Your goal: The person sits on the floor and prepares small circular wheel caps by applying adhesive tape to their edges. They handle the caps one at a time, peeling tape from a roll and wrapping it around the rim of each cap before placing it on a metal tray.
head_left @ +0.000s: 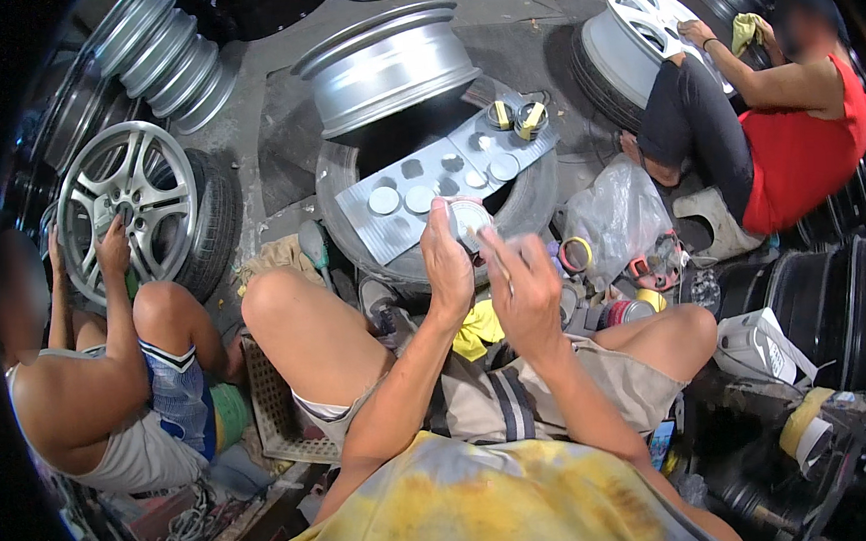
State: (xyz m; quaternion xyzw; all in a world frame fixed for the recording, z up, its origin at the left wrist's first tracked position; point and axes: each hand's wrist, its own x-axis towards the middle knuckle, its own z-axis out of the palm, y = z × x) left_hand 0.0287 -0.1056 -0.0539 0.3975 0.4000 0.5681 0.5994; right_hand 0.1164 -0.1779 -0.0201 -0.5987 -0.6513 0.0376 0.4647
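Left hand (pixel 446 260) is gripping a round silver wheel cap (pixel 468 216) just in front of the grey board (pixel 428 186) on the tyre (pixel 538 200), right hand (pixel 525 290) pinching something small beside it.

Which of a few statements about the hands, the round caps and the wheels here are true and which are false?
1. The left hand holds a round cap. True.
2. The right hand rests on the tyre. False: it is raised beside the left hand, apart from the tyre.
3. Several round caps lie on a grey sheet across the tyre. True.
4. The silver rim beyond the sheet is painted red. False: it is silver grey.
5. A person on the left touches a spoked wheel. True.
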